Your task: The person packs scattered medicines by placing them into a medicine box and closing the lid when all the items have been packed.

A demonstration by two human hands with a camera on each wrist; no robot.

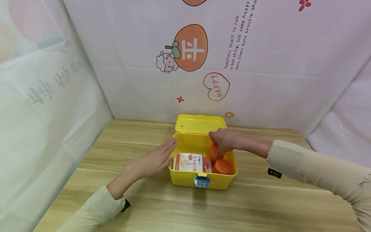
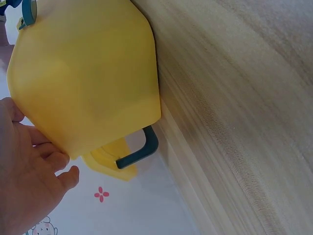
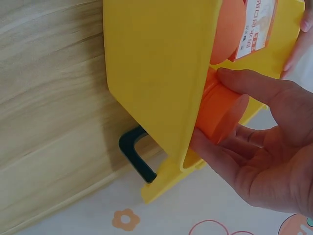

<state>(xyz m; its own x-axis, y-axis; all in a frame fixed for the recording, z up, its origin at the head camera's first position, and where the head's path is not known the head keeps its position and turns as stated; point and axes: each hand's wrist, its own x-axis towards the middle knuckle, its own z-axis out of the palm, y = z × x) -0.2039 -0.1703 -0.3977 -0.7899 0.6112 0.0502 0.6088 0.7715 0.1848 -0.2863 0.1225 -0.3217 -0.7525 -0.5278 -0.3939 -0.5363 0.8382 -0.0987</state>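
A yellow case (image 1: 185,181) stands on the table with its lid (image 1: 200,124) swung back. Inside its right back part, my right hand (image 3: 274,142) grips an orange round container (image 3: 217,111) between thumb and fingers. Just in front of that one sits a second orange container (image 1: 222,166) with a round flat top. A white and orange carton of plasters (image 1: 189,162) fills the left part of the case, next to a small red packet (image 1: 206,164). My left hand (image 1: 155,160) rests its extended fingers at the left rim of the case.
A grey-blue latch (image 1: 202,181) hangs at the case's front. The dark green handle (image 2: 142,152) sticks out behind the case. Wood-grain tabletop (image 1: 139,209) lies around it, and a printed white sheet (image 1: 139,93) rises close behind the lid.
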